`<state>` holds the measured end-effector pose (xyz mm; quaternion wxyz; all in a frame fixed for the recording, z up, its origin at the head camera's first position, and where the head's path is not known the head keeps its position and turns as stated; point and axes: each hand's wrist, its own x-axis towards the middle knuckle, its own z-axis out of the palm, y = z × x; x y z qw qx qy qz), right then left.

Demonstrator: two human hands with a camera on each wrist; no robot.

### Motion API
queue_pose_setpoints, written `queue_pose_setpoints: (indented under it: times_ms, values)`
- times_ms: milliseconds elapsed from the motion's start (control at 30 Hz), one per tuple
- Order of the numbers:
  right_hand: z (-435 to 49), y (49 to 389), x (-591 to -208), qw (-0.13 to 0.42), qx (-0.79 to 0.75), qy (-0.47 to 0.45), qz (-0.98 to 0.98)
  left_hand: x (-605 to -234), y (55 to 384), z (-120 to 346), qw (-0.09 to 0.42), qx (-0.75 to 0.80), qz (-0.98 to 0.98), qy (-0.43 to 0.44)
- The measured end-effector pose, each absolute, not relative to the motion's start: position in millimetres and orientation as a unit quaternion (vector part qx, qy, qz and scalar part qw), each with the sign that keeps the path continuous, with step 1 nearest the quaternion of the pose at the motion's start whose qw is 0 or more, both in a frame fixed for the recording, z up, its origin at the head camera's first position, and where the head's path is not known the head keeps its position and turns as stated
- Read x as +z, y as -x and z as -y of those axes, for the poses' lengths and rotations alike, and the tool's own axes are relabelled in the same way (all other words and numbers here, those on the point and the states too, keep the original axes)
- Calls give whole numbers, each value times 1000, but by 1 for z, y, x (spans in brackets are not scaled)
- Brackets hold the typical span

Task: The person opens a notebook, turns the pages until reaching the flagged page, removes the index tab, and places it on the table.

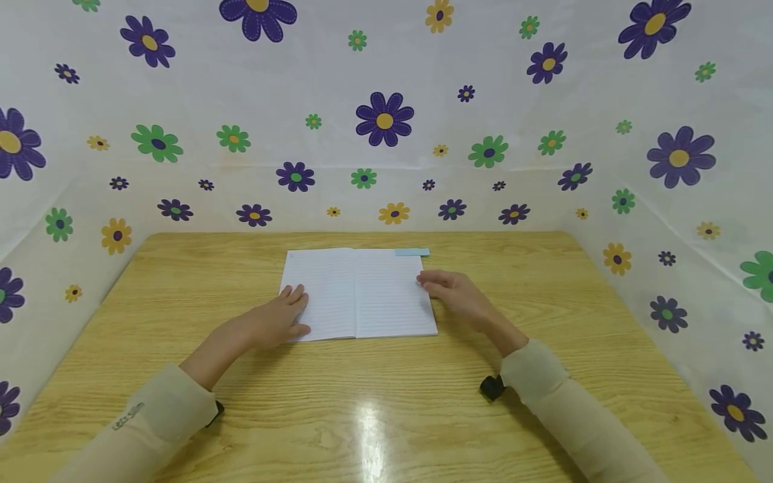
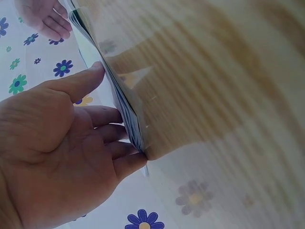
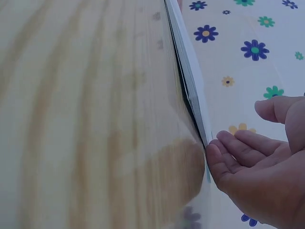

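Observation:
An open notebook point(image 1: 386, 302) with white lined pages lies flat on the wooden table. A light blue strip point(image 1: 413, 252) sticks out at the top of its right page. My left hand point(image 1: 280, 320) rests on the left page near its outer edge, fingers extended; in the left wrist view the fingertips point(image 2: 131, 164) lie over the notebook's edge. My right hand point(image 1: 455, 295) is at the right edge of the right page, its fingers loosely bent. In the right wrist view nothing sits between thumb and fingers, and the fingertips point(image 3: 214, 152) meet the notebook's side.
The wooden table point(image 1: 386, 382) spreads around the notebook and reflects light near its front. A white sheet with printed flowers point(image 1: 384, 121) stands behind it and along both sides. Each sleeve has a small black device point(image 1: 492, 387) near the wrist.

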<state>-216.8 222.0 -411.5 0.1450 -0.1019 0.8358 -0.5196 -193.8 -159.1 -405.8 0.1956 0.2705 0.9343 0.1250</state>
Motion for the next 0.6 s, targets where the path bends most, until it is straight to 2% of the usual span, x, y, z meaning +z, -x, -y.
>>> queue_pose_setpoints:
  times_ms: [600]
  values:
    - [-236,256,-421,70,-483,101,-867,-406,194,162,196,130,-933,-274]
